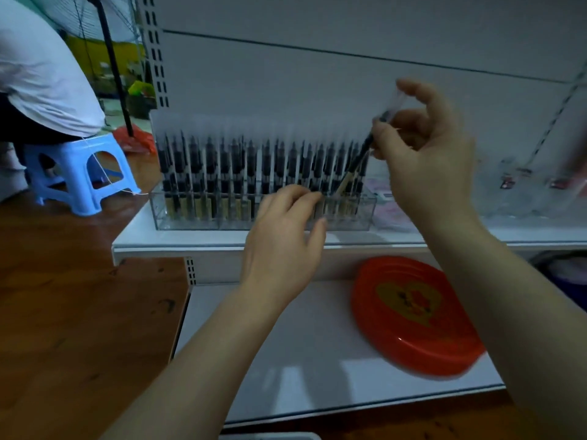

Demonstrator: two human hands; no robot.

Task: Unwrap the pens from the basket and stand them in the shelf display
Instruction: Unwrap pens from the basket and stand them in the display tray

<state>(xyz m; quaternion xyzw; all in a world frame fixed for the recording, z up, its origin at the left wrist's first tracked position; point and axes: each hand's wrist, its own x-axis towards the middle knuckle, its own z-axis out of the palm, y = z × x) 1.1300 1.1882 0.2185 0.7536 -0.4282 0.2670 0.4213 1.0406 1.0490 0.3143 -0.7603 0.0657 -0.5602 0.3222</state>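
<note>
Nearest: red plate (413,315) on lower shelf (286,344), not needed. My left hand (282,239) at clear display tray (203,222), fingers curled on front rim, seemingly parting standing pens (254,166). My right hand (425,154) pinches one pen (359,160), narrow grip near cap, barrel tilted, tip inside tray's right end. I'd keep left holding gap, swing pen upright, lower until seated, then release. Basket not in view.
</note>
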